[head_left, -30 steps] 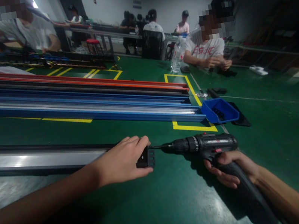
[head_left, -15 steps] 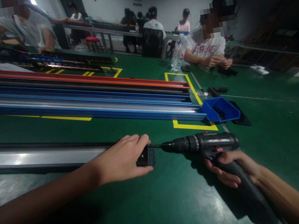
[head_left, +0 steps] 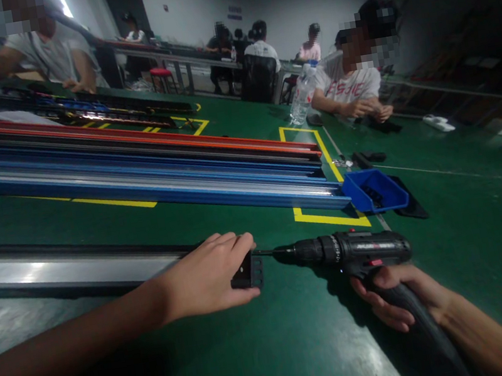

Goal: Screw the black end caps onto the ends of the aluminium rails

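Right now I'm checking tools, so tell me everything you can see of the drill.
The drill is a black cordless one with small red marks on its body, plastic by the look. It lies level, just above the green table, bit pointing left into a black end cap on a grey rail. The right hand grips its handle; the left hand steadies the cap.

Green desk (head_left: 267, 350) with yellow tape lines carries long rails (head_left: 133, 168), a grey rail (head_left: 64, 271), a blue bin (head_left: 375, 190), a bottle (head_left: 301, 97)

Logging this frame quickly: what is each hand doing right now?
Left hand: closed on the black end bracket at the rail's end.
Right hand: closed around the cordless drill's grip.
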{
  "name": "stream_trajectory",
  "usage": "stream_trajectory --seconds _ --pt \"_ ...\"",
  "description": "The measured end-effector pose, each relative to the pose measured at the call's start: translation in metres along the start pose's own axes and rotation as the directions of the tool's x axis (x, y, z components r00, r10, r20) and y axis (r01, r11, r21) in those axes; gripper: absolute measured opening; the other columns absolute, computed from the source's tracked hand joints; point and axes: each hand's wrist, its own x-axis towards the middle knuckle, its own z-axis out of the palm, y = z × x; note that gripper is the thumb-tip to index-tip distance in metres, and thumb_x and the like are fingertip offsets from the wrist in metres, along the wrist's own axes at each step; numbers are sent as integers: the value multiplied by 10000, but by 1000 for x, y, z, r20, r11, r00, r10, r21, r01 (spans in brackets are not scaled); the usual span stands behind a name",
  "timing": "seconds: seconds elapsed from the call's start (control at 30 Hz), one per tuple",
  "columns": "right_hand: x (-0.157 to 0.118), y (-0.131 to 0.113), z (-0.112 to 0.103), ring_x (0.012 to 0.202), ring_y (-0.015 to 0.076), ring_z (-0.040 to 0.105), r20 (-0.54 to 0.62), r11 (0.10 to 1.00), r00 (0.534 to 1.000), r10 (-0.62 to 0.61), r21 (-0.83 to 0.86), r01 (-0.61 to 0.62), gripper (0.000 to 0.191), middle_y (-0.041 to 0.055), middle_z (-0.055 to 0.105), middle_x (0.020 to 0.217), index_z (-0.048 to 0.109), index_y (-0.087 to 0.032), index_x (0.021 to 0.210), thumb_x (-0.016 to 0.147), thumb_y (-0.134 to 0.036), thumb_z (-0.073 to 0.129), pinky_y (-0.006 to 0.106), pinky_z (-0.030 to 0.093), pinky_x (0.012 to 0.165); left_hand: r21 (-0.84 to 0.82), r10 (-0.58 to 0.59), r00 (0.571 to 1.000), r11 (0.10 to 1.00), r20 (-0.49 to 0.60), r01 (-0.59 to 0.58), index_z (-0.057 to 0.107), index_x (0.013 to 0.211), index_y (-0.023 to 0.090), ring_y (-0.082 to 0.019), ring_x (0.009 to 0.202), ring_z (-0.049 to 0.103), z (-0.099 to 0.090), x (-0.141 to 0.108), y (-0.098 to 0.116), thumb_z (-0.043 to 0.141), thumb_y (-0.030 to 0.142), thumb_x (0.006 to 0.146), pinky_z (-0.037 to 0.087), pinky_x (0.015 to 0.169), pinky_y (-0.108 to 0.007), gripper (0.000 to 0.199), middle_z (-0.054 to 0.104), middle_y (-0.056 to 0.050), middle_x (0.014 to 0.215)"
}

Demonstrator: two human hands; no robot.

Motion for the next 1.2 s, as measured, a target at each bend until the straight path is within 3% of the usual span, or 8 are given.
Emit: stream_trajectory --seconds 0.2,0.57,1.2 --pt "1 -2 9 363 47 429 -103 999 994 27 -35 -31 270 13 634 664 757 -100 920 767 -316 704 195 476 414 10 -1 1000 1000 1 1 518 1190 195 -292 1019 611 0 0 1 717 513 868 474 938 -451 494 630 -83 1097" --pt "0 -3 9 355 59 470 -122 999 991 48 -1 -49 254 28 663 658 760 -90 919 770 -283 687 204 491 410 27 -3 1000 1000 0 3 514 1184 201 -288 1045 615 0 1 1 715 509 866 461 968 -427 486 633 -86 1107" --pt "1 -1 2 389 58 496 -25 1000 999 24 15 -24 252 34 666 712 739 -72 973 838 -266 650 207 515 447 26 -17 1000 1000 22 16 517 1174 197 -289 1047 615 -2 1 2 702 515 873 468 968 -430 476 638 -96 1121"
